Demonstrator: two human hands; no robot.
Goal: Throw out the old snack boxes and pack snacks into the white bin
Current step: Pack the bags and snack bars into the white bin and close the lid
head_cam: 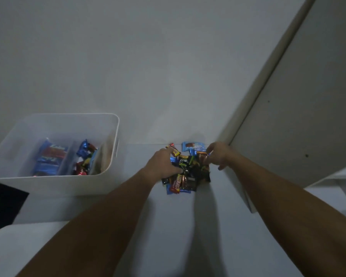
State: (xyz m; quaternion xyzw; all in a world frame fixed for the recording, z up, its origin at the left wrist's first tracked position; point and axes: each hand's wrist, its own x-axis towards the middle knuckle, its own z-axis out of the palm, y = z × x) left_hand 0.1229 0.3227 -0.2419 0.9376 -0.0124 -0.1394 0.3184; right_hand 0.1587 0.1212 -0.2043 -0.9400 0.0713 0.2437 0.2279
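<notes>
A pile of small wrapped snacks (185, 177) lies on the white surface against the back wall, with a blue packet (192, 146) at its far edge. My left hand (162, 163) presses on the pile's left side, fingers curled over several wrappers. My right hand (218, 153) closes on the wrappers at the pile's right side. The white bin (54, 184) stands to the left, holding blue and red snack packets (50, 158) in one compartment and mixed small candies (85, 156) in another.
A pale door or panel (300, 108) leans at an angle on the right, close to my right hand. A dark object (2, 204) sits at the left edge. A white ledge (340, 176) shows at the far right.
</notes>
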